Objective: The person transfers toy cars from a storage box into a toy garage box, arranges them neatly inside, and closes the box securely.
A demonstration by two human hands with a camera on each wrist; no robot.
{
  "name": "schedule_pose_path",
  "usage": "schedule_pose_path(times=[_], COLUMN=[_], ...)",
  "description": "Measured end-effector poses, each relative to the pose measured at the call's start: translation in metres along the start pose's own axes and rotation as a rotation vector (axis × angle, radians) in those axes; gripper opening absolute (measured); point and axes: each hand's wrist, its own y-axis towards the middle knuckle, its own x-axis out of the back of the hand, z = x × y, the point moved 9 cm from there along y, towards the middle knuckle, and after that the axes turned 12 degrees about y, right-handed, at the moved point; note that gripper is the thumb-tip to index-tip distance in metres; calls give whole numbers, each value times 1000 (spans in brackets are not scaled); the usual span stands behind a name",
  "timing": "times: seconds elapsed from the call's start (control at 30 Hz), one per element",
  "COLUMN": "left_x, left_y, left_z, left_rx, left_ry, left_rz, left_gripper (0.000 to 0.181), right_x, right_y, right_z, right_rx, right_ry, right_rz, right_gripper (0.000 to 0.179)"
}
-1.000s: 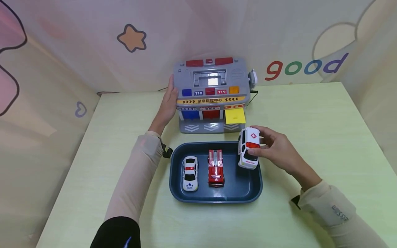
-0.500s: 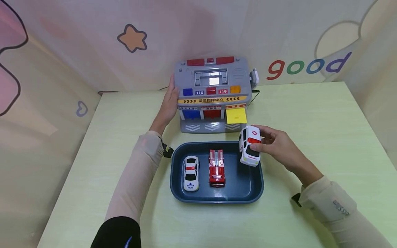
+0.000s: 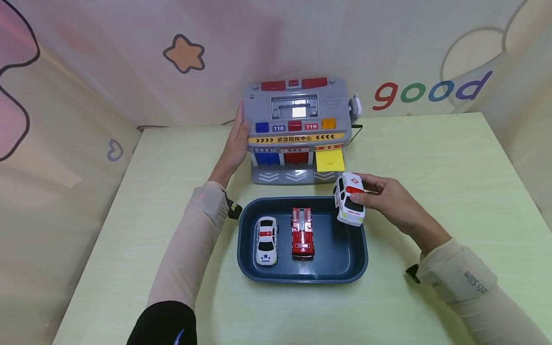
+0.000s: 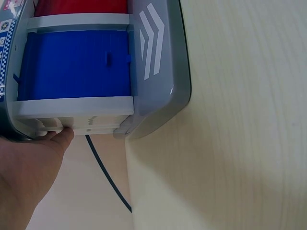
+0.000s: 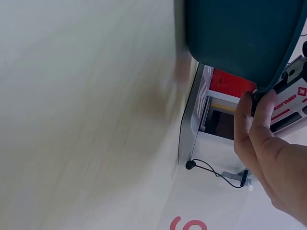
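In the head view my right hand pinches a white toy ambulance with a red light bar. It is held tilted over the back right corner of a dark blue tray. A white toy police car and a red toy fire truck lie in the tray. Behind stands a grey toy emergency station. My left hand rests along its left side, fingers extended. The station's yellow door is raised; the blue door and red door are down.
A pale green table carries everything, with a printed curtain behind its far edge. A small white handset hangs on the station's right side, with a black cord. A dark cable runs behind the station's left.
My right hand has lifted the ambulance slightly, back toward the station, turning and tilting it a little. The left hand stays on the station's side.
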Motion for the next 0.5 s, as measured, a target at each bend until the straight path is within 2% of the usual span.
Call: schedule_pose_path(times=[0.23,0.5], left_x=[-1,0], left_y=[0,1], left_z=[-2,-2], left_rx=[0,-5], left_ry=[6,11], left_rz=[0,0], left_gripper=[59,59], right_x=[1,0], right_y=[3,6], right_z=[-2,-3], right_rx=[-26,-64], right_ry=[17,99], right_rz=[8,41], right_gripper=[78,78])
